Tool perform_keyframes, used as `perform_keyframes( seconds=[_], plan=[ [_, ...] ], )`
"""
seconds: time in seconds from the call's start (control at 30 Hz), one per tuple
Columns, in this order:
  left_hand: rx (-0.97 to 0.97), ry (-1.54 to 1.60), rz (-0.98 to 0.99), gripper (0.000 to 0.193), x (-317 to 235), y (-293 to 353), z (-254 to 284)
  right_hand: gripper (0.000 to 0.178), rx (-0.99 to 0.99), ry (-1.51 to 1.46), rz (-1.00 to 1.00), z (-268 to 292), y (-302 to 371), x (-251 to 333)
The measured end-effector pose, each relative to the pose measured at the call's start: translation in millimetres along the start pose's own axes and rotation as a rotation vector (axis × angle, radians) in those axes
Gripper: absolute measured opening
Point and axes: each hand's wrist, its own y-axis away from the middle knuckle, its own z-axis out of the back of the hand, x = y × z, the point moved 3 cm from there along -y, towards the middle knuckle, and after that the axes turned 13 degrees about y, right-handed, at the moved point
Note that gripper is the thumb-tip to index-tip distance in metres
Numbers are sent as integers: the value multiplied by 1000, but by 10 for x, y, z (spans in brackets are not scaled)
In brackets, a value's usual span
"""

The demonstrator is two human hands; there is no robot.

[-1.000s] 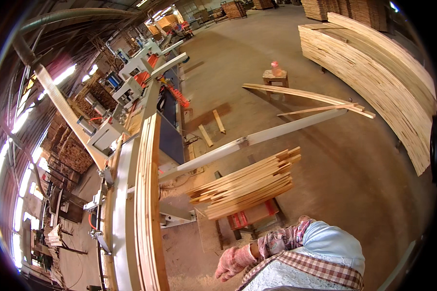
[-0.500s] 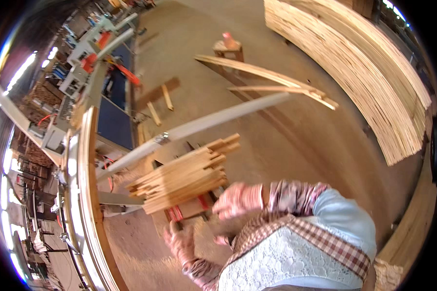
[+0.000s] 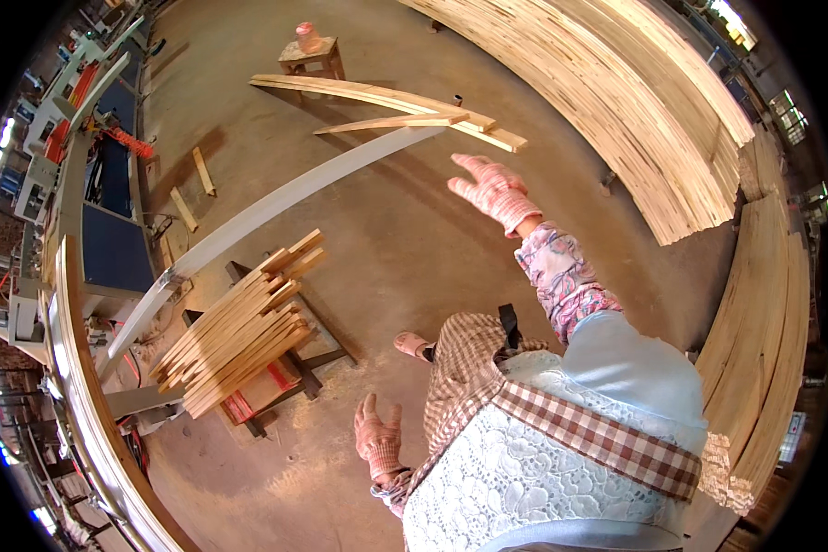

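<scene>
1. Right hand (image 3: 493,191): gloved in pink knit, stretched forward, fingers spread; long loose boards (image 3: 359,91) lie ahead and left of it;
2. Left hand (image 3: 377,434): likewise gloved, lower, fingers parted; a low bench (image 3: 260,391) bearing wooden strips (image 3: 239,322) stands to its left;
3. Large timber stack (image 3: 616,101): right of the right hand, well apart;
4. Stool (image 3: 313,64): far ahead of both hands.
</scene>
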Motion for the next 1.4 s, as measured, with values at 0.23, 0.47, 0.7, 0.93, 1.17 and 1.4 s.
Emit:
perform_keyframes(
  seconds=[0.23, 0.47, 0.7, 0.93, 1.17, 1.4],
  plan=[
    [-23, 215, 8, 60, -25, 331, -742, 58, -87, -751, -321, 232, -778, -761],
    [-12, 612, 108, 62, -702, 60, -809, 43, 410, -792, -271, -8, -1683, -921],
    [178, 1401, -96, 66, -2349, -1524, -761, 33, 666, -1287, -128, -160, -1745, -559],
    [596, 1990, 33, 60, -3904, -2643, -607, 40, 873, -1099, 158, 100, -1520, 151],
    [394, 1737, 91, 33, -3931, -2150, 4, 42, 1056, -1065, 314, 202, -1230, 342],
    [457, 1620, 19, 73, -2892, -731, 372, 37, 890, -1017, 428, -210, -1463, 716]
  ],
)
